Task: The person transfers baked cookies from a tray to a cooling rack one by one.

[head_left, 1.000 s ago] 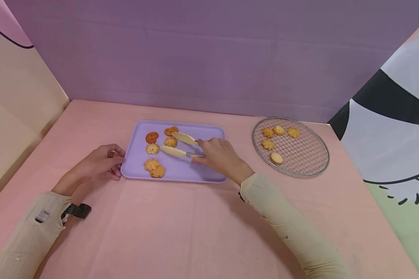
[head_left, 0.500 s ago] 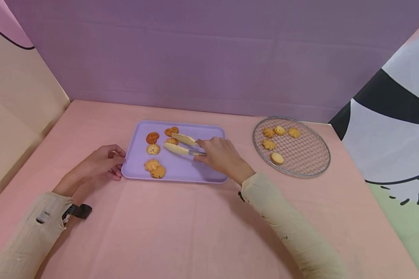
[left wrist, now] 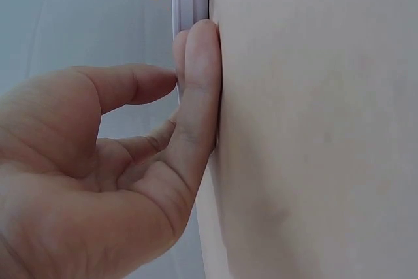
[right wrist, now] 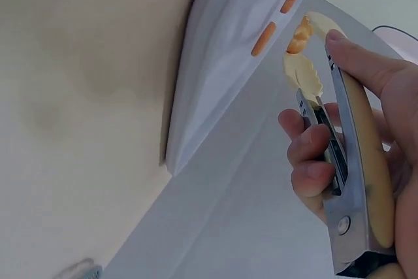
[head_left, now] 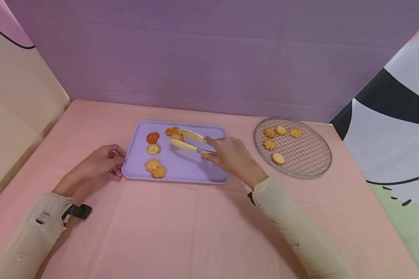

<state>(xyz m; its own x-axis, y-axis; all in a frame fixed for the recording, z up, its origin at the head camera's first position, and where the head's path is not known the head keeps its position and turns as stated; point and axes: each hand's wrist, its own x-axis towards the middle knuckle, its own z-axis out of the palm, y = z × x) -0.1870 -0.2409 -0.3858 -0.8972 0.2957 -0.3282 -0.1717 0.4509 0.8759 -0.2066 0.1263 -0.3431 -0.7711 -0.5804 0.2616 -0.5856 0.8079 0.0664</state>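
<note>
My right hand (head_left: pixel 232 155) grips a pair of metal tongs (right wrist: pixel 353 181) with cream-coloured tips. Between the tips is a ridged, golden butter cookie (right wrist: pixel 300 35), raised over the lilac tray (head_left: pixel 192 170). My left hand (head_left: pixel 103 161) holds the tray at its left rim, thumb and fingertips against the edge in the left wrist view. On the tray lie two pretzel-shaped cookies, one at left (head_left: pixel 153 137) and one behind the tongs. Nearer the front are a round pale-centred cookie (head_left: pixel 153 149), a ridged cookie (head_left: pixel 152 164) and a chip-dotted round cookie (head_left: pixel 158 172) partly beneath it.
To the right, a round wire rack (head_left: pixel 307 155) carries several cookies along its left and back, including an oval pale one (head_left: pixel 278 158). Pink cloth (head_left: pixel 181 224) covers the table, with a purple wall (head_left: pixel 209 58) behind it.
The tong tips have closed on the ridged cookie and lifted it from the tray. My right hand has moved slightly right with it. The left hand stays at the tray's rim.
</note>
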